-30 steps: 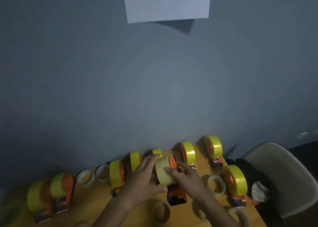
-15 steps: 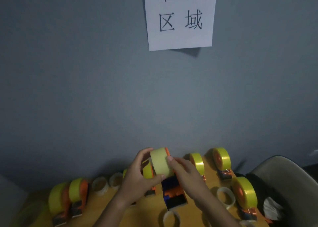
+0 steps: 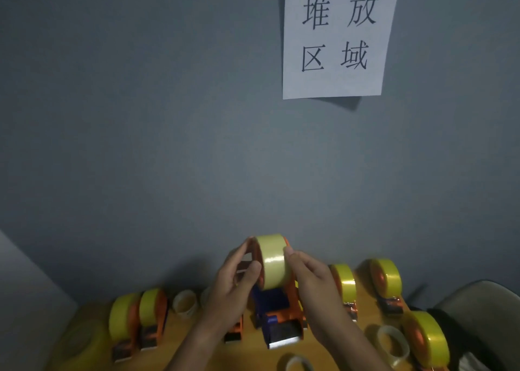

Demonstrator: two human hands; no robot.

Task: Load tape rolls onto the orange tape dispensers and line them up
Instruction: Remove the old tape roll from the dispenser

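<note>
Loading step in hand: left hand (image 3: 230, 292) and right hand (image 3: 315, 286) hold the pale yellow tape roll (image 3: 274, 261) with curled fingers on the raised orange plastic dispenser (image 3: 281, 314); next, seat it fully, judged

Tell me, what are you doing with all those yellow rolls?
A person is loading tape. Both hands hold one orange tape dispenser up off the wooden table; the left hand and right hand pinch the pale tape roll on its wheel. Other loaded dispensers stand along the wall, and a few loose tape rolls lie on the table, not yet loaded.
</note>
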